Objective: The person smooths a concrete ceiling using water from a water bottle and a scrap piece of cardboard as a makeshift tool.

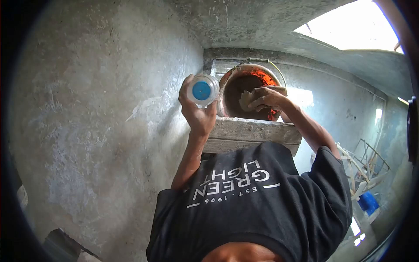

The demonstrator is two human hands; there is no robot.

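My left hand (198,114) is wrapped round a clear plastic container (211,83), whose round blue part (201,91) faces the camera. To its right, a bucket (223,89) with an orange inner wall and a wire handle stands on a wooden surface. Grey paste (238,87) lies inside the bucket. Over the bucket's mouth, my right hand (268,98) is closed on a flat, pale tool (246,100) smeared with paste. Its exact shape is partly hidden by my fingers.
Wooden planks (253,131) lie just in front of my chest. A rough grey wall (109,109) rises close on the left. At the lower right are a metal frame (366,161) and a blue object (368,203). A bright opening (358,26) shows at the upper right.
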